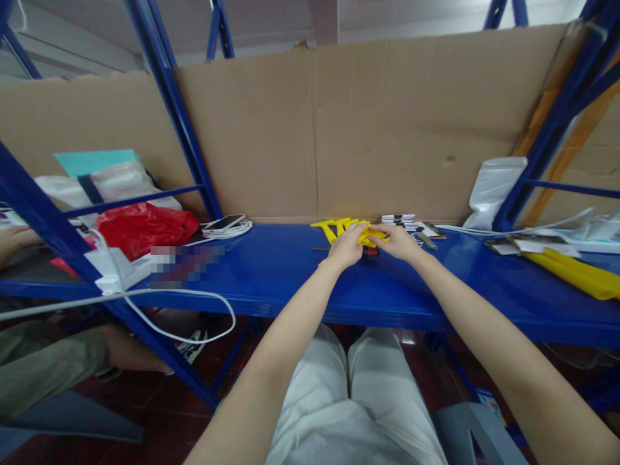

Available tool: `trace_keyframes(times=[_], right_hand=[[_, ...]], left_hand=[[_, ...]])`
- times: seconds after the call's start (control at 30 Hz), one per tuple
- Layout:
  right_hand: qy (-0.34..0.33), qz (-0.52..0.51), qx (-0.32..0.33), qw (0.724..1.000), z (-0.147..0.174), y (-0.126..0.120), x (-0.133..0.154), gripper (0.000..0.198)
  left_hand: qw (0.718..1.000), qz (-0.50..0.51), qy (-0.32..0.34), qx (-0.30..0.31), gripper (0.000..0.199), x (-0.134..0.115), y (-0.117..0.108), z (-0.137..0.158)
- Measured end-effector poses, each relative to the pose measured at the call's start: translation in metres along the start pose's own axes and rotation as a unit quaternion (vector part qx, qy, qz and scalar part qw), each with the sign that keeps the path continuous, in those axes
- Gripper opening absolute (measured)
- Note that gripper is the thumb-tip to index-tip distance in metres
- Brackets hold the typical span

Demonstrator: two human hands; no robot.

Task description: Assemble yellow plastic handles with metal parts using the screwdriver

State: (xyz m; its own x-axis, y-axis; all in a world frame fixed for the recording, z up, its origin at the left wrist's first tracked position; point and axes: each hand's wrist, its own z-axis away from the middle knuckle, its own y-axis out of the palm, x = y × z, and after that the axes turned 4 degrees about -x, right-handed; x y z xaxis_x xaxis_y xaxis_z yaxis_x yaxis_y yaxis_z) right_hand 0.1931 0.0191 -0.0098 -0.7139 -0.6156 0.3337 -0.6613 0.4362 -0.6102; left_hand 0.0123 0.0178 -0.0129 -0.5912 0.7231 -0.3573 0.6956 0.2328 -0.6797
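Both my hands are together over the blue shelf top, closed around a small yellow plastic piece (369, 236). My left hand (347, 245) grips its left side, with the fingertips partly hidden. From the right, my right hand (398, 241) pinches the same piece between thumb and fingers. Just behind my left hand lie several yellow angular parts (330, 231), like small brackets. Under my hands rests what looks like a screwdriver (371, 251) with a red and black handle; a thin shaft shows to the left of my left hand.
Behind my right hand lie white packets with black bands (398, 219) and a small metal strip (427, 240). A phone (227, 223) sits on a coiled white cable at left, near a red bag (145, 223). Yellow material (576, 272) lies right. Blue posts flank the shelf; another person sits left.
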Motion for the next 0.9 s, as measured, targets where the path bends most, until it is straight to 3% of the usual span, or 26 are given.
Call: trace_keyframes(times=[0.2,0.4,0.73,0.9], right_hand=[[-0.016,0.024,-0.030,0.999,-0.001,0.002,-0.005,0.027],[-0.003,0.045,-0.115,0.992,-0.003,-0.005,-0.007,0.026],[0.027,0.077,-0.258,0.963,-0.005,-0.019,-0.008,0.017],[0.054,0.078,-0.310,0.946,-0.005,-0.026,-0.013,0.020]], left_hand=[[1.000,0.000,-0.024,0.002,0.060,-0.004,0.000,0.001],[0.998,0.001,-0.053,0.017,0.070,-0.005,-0.001,0.002],[0.999,0.012,-0.046,0.020,0.070,-0.008,-0.003,0.002],[0.999,0.029,-0.002,0.016,0.061,-0.009,-0.003,0.001]])
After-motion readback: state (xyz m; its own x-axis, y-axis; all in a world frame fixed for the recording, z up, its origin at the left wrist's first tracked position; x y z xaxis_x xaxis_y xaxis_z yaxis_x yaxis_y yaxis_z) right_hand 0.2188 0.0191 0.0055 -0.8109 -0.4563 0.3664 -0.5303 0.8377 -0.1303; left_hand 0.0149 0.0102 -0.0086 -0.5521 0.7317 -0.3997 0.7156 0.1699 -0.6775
